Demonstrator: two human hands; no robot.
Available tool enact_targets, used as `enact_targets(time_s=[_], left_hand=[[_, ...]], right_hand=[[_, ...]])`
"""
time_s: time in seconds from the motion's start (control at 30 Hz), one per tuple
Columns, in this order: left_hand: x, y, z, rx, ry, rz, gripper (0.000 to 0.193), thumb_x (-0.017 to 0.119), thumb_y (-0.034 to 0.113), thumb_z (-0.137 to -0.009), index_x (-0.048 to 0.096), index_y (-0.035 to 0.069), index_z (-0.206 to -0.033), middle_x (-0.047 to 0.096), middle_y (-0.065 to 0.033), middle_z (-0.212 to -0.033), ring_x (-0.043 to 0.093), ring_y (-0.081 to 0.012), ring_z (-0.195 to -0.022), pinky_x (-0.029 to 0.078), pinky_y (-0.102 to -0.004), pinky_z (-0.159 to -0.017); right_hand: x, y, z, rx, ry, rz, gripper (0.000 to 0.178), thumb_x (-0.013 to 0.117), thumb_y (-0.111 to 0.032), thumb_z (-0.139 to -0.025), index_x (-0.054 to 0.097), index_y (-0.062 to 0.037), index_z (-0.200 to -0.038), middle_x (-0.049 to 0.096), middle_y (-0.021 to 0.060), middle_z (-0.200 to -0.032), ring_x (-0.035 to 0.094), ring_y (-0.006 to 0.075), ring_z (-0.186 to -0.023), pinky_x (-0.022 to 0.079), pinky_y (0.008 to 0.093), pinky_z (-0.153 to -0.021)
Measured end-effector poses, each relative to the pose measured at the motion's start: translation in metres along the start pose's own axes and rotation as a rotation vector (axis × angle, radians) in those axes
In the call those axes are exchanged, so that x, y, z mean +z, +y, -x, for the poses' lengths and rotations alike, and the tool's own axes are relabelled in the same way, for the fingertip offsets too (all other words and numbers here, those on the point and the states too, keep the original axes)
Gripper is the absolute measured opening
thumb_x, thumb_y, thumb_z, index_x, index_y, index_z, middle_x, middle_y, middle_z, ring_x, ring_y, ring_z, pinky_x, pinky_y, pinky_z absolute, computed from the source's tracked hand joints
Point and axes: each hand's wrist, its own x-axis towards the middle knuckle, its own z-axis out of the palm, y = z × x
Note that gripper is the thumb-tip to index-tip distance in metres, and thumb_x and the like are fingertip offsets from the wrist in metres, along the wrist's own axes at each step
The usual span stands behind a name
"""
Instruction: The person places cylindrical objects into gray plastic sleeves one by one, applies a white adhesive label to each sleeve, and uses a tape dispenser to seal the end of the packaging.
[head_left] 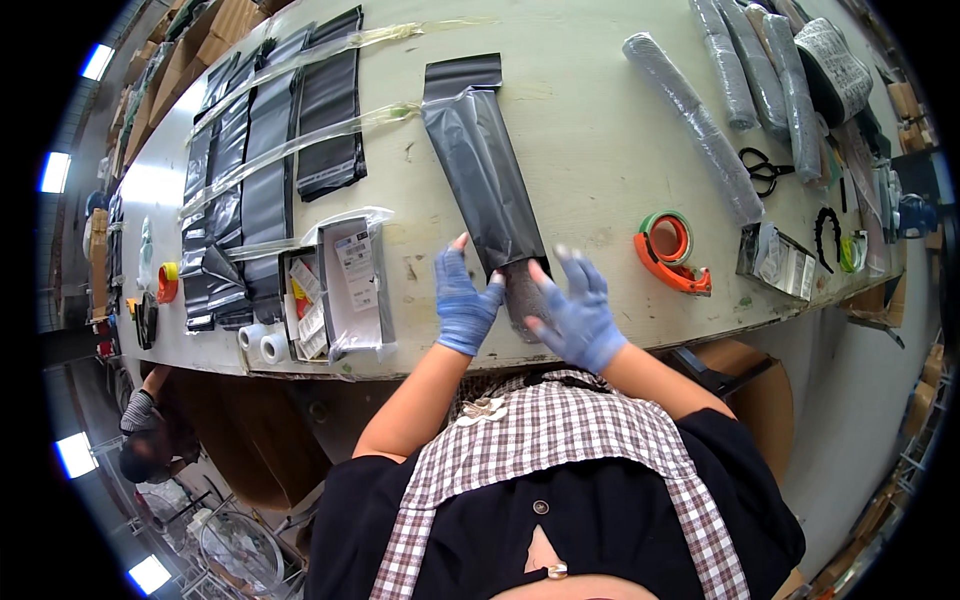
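Note:
A dark grey plastic mailing bag [482, 165] lies lengthwise on the table, its flap end far from me. From its near opening sticks the end of a dark roll in bubble wrap [523, 298]. Both my hands wear blue gloves that leave fingertips bare. My left hand [466, 305] is left of the opening, fingers stretched up and thumb at the bag's lip. On the other side my right hand [582, 312] has its fingers spread, with thumb and forefinger by the roll's right side. Whether those fingertips press on it I cannot tell.
Several dark bags [270, 140] lie under tape strips at the left. Nearer stand a box of labels [355, 280] and small white rolls [273, 347]. To the right are an orange tape dispenser [672, 258], scissors [765, 172] and bubble-wrapped rolls [695, 125]. Another person [150, 440] is at lower left.

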Motion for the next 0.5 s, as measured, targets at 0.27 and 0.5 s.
enact_targets(time_s=[0.27,0.5], left_hand=[[0.000,-0.039,0.022,-0.206,-0.480,-0.152,0.024,0.064,0.012,-0.088,0.064,0.002,-0.110,0.069,-0.0216,-0.097,0.066,-0.0345,-0.087,0.052,-0.0404,-0.079],[-0.025,-0.063,0.033,-0.666,-0.444,0.292,0.018,0.065,0.019,-0.093,0.065,0.004,-0.103,0.070,-0.0104,-0.081,0.067,-0.0211,-0.065,0.053,-0.0342,-0.058]], right_hand=[[0.014,-0.004,0.031,-0.165,-0.126,-0.343,0.024,0.064,-0.011,-0.082,0.063,-0.0042,-0.105,0.064,0.0152,-0.091,0.063,0.0356,-0.083,0.053,0.0436,-0.077],[0.063,-0.027,-0.043,-0.100,-0.371,0.041,0.043,0.060,-0.018,-0.083,0.059,0.0004,-0.122,0.061,0.0206,-0.112,0.057,0.0357,-0.107,0.045,0.0464,-0.096]])
